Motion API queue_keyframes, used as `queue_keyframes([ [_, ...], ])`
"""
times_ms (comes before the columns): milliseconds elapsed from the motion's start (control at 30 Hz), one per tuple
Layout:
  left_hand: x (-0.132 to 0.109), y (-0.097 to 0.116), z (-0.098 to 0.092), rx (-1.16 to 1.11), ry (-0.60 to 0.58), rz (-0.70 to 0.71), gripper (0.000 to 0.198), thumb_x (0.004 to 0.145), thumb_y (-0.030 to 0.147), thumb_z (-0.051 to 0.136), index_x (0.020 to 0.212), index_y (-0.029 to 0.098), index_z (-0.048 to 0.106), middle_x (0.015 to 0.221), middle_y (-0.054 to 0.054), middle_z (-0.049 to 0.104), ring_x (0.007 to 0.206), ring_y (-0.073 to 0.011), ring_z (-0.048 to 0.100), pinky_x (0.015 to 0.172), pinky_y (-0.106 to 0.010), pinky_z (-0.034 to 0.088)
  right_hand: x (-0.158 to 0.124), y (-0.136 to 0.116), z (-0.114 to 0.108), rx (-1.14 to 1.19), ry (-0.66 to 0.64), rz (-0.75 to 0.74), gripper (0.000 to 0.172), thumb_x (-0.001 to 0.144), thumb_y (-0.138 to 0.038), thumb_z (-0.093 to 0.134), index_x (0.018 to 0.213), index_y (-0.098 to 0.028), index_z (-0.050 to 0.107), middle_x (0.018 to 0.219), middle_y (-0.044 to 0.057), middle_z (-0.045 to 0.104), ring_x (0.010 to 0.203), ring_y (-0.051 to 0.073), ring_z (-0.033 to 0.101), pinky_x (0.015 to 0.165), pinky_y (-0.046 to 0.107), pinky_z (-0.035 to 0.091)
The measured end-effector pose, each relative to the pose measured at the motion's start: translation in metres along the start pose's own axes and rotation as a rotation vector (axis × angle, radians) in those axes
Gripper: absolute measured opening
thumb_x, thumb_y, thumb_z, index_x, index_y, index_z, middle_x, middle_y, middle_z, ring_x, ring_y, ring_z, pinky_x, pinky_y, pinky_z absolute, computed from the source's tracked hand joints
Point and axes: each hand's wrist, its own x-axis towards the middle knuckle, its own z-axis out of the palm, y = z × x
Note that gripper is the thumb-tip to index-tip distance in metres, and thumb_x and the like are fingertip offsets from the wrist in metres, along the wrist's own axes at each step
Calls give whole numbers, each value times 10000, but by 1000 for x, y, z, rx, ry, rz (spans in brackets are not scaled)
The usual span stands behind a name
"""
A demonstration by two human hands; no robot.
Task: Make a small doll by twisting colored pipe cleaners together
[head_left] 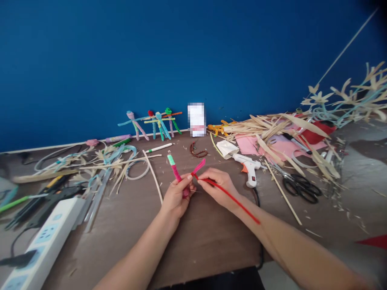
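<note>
My left hand [178, 196] is closed around a pipe-cleaner figure [175, 170], its body wrapped in pink with a light green band and a small wire loop at the top. A pink pipe-cleaner limb [199, 165] sticks out to the upper right from between my hands. My right hand [218, 186] pinches a red pipe cleaner [236, 200]; its tip meets the left fingertips by the pink limb, and its long free end trails back over my right forearm. The lower part of the figure is hidden by my left fingers.
Finished pipe-cleaner figures [159, 123] lean on the blue wall. Right of my hands lie a white glue gun [249, 167], black-handled scissors [302, 188] and dried husk strips [266, 131]. A power strip [50, 237] stands front left. A bead bracelet [198, 154] lies behind my hands.
</note>
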Motion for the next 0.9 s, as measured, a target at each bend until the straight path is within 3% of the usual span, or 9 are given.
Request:
queue_keyframes([
  [200,-1,1,-3,497,75,266,159,552,219,690,669,115,659,509,29,563,466,-63,436,496,-196,336,-4,-2,-8,-228,-84,-142,121,795,-189,482,825,-180,599,775,33,597,706,125,533,660,237,409],
  [367,-5,10,-5,825,-65,317,130,596,239,643,653,123,665,571,17,592,553,-96,469,563,-213,345,1,-3,-15,-368,-27,-160,120,780,-228,512,795,-183,622,786,55,567,786,169,496,711,296,403],
  [467,-6,18,-6,913,-170,256,125,601,244,633,619,123,657,515,33,548,514,-83,432,518,-202,312,5,2,-17,-269,-30,-45,86,731,-250,570,724,-181,620,801,52,573,821,188,491,746,332,392],
  [667,-7,24,-10,788,-379,36,102,570,206,670,633,127,666,493,32,539,479,-63,423,494,-190,313,6,11,-14,498,-270,607,120,657,-254,632,701,-153,586,615,-8,581,561,104,518,584,253,409],
  [800,-5,17,-12,520,-411,9,99,545,190,696,614,130,659,494,21,545,473,-66,452,500,-197,351,6,10,-13,842,-314,772,153,630,-259,661,645,-140,566,515,-33,547,449,64,472,474,196,357],
  [900,-1,11,-12,330,-335,-46,129,535,195,710,627,132,646,462,30,528,440,-65,457,513,-215,387,7,12,-10,900,-192,777,141,644,-268,651,655,-152,571,473,-35,541,413,70,464,420,191,326],
])
